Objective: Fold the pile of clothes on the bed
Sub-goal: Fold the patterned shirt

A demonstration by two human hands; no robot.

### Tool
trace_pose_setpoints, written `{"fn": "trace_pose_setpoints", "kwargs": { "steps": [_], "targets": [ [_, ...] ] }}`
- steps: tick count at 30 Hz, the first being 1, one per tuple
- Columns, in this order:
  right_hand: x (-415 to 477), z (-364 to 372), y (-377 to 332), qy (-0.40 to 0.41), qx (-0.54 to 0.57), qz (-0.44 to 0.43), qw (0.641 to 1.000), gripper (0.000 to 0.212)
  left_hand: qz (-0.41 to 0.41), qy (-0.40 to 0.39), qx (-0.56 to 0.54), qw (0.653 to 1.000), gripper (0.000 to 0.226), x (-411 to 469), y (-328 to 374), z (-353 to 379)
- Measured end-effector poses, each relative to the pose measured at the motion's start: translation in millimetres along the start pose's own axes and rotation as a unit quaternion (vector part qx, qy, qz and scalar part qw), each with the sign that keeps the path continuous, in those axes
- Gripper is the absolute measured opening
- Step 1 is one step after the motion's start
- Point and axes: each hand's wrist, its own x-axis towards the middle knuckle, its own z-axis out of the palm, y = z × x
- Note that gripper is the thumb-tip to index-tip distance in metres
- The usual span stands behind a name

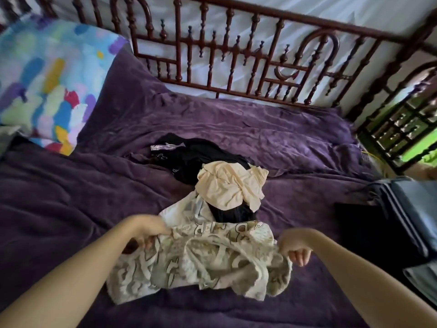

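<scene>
Our left hand (pixel 151 235) and right hand (pixel 295 247), low in the frame, each pinch the printed garment (pixel 201 263), stretched left to right between them, the pile (pixel 229 185) just above.

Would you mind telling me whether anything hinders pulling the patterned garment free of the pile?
The left hand and right hand grip the patterned garment, but its far end seems to lie under a black garment topped by a crumpled cream garment.

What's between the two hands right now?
Head view: the bunched patterned cream garment, gripped by the left hand and the right hand.
</scene>
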Motion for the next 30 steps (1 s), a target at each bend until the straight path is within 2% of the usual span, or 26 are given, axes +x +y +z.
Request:
{"fn": "trace_pose_setpoints", "kwargs": {
  "steps": [1, 2, 3, 4, 5, 6, 7, 8, 10, 12, 14, 17, 19, 22, 24, 28, 30],
  "targets": [
    [0, -25, -4, 0.090, 0.044, -0.001, 0.995, 0.023, 0.038, 0.087, -0.077, 0.992, 0.027, 3, 9, -15],
    [-2, -51, -10, 0.213, 0.063, -0.022, 0.975, 0.025, 0.084, 0.204, -0.137, 0.966, 0.025, 5, 22, -32],
    [-5, -77, -16, 0.348, 0.148, -0.059, 0.924, 0.031, 0.130, 0.322, -0.185, 0.919, 0.025, 6, 39, -52],
    [-9, -97, -22, 0.440, 0.299, -0.110, 0.840, 0.040, 0.176, 0.407, -0.227, 0.867, 0.028, 1, 58, -71],
    [-18, -111, -31, 0.476, 0.397, -0.165, 0.767, 0.053, 0.215, 0.451, -0.262, 0.826, 0.037, -5, 76, -88],
    [-25, -122, -39, 0.486, 0.468, -0.211, 0.707, 0.071, 0.247, 0.463, -0.284, 0.802, 0.053, -6, 90, -99],
    [-24, -128, -45, 0.473, 0.501, -0.238, 0.684, 0.084, 0.272, 0.462, -0.290, 0.793, 0.069, -5, 99, -105],
    [-18, -129, -49, 0.455, 0.514, -0.259, 0.680, 0.091, 0.281, 0.451, -0.283, 0.799, 0.081, 1, 102, -103],
    [9, -109, -50, 0.415, 0.521, -0.261, 0.699, 0.096, 0.260, 0.412, -0.259, 0.834, 0.089, 22, 96, -79],
    [49, -68, -40, 0.381, 0.486, -0.190, 0.763, 0.091, 0.167, 0.351, -0.234, 0.891, 0.088, 46, 78, -36],
    [86, -14, -22, 0.323, 0.456, -0.075, 0.826, 0.078, 0.049, 0.282, -0.200, 0.937, 0.082, 71, 49, 11],
    [121, 51, 1, 0.241, 0.468, 0.024, 0.850, 0.068, -0.050, 0.189, -0.207, 0.959, 0.064, 90, 12, 65],
    [136, 75, 14, 0.211, 0.458, 0.051, 0.862, 0.068, -0.053, 0.158, -0.250, 0.954, 0.046, 90, 5, 87],
    [154, 89, 37, 0.177, 0.447, 0.100, 0.871, 0.059, -0.035, 0.172, -0.320, 0.931, 0.006, 93, 9, 105],
    [166, 91, 51, 0.180, 0.452, 0.111, 0.867, 0.060, -0.038, 0.191, -0.386, 0.902, 0.015, 104, 12, 111],
    [189, 93, 70, 0.180, 0.479, 0.109, 0.852, 0.058, -0.111, 0.178, -0.499, 0.841, 0.017, 129, 14, 117],
    [199, 97, 74, 0.166, 0.513, 0.091, 0.837, 0.053, -0.146, 0.182, -0.508, 0.829, 0.018, 143, 10, 122]
  ]
}}
